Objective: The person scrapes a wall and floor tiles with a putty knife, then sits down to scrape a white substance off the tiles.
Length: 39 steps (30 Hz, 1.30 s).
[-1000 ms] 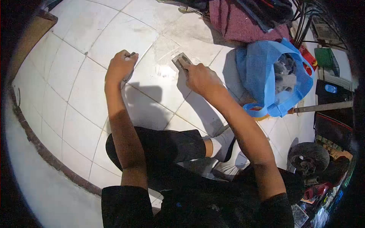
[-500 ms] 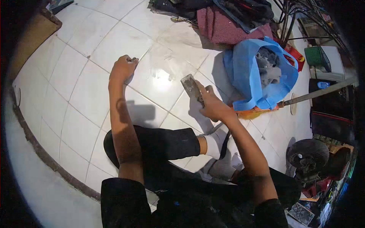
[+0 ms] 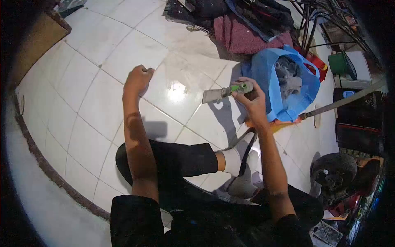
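Note:
My right hand (image 3: 253,99) holds a scraper (image 3: 216,95) by its green and grey handle. Its flat blade points left, above the white tiled floor (image 3: 164,92). Curled closed, my left hand (image 3: 139,79) is near the floor left of a shiny patch; whatever its fingers hold, if anything, is too small to make out. Just right of my right hand stands a blue bag (image 3: 265,78) with grey cloth (image 3: 290,84) inside.
A maroon cloth (image 3: 251,39) and dark clothes (image 3: 263,16) lie at the top. A long pole (image 3: 349,98) reaches in from the right. A dark round fan-like object (image 3: 334,171) stands at lower right. A cardboard box (image 3: 39,45) is at upper left.
My right hand has moved right and turned, so the scraper's green handle now shows and its blade points left. My left hand has shifted slightly to the right.

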Available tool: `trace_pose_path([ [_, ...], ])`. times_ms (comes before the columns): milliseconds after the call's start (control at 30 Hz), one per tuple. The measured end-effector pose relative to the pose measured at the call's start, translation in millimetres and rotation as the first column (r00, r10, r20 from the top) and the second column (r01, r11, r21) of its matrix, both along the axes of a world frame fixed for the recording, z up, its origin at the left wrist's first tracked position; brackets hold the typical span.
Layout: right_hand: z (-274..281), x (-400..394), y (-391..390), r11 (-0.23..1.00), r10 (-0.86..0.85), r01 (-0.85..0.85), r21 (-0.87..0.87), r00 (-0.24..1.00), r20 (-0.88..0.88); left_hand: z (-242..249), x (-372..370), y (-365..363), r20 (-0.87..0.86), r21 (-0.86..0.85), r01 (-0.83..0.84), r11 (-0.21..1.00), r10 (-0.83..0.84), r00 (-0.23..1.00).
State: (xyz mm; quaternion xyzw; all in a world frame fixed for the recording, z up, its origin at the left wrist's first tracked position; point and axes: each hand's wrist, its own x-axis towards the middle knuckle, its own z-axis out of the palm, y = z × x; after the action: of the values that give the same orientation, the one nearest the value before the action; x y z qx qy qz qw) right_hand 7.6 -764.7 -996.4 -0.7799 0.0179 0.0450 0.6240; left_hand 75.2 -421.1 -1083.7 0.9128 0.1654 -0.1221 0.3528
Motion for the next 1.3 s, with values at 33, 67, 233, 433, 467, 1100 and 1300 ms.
trace_pose_path([
  [33, -10, 5, 3, 0.997, -0.052, 0.051, 0.057, 0.999, 0.015, -2, -1, 2, 0.016, -0.014, -0.016, 1.0, 0.016, 1.0],
  [67, -16, 7, 11, 0.988, -0.12, 0.119, 0.096, 0.993, -0.002, -8, -1, 3, 0.033, -0.029, -0.03, 0.999, 0.031, 0.999],
  [233, -40, 36, 43, 0.822, -0.22, 0.163, 0.545, 0.975, 0.041, 3, -3, 5, -0.016, -0.051, -0.064, 0.997, 0.064, 0.998],
  [433, -14, 65, 76, 0.826, -0.218, 0.279, 0.489, 0.959, -0.18, 10, -3, 13, -0.087, -0.043, -0.056, 0.998, 0.052, 0.995],
  [467, -8, 69, 78, 0.864, -0.222, 0.247, 0.438, 0.969, -0.109, 10, -1, 16, -0.073, -0.048, -0.07, 0.996, 0.066, 0.995],
  [1100, -11, 84, 104, 0.953, -0.157, 0.058, 0.296, 0.934, 0.321, 18, 4, 23, -0.08, -0.087, -0.108, 0.99, 0.101, 0.992],
  [1300, 4, 122, 104, 0.845, -0.384, 0.294, 0.446, 0.915, 0.123, 12, 5, 25, -0.07, -0.1, -0.139, 0.985, 0.132, 0.989],
])
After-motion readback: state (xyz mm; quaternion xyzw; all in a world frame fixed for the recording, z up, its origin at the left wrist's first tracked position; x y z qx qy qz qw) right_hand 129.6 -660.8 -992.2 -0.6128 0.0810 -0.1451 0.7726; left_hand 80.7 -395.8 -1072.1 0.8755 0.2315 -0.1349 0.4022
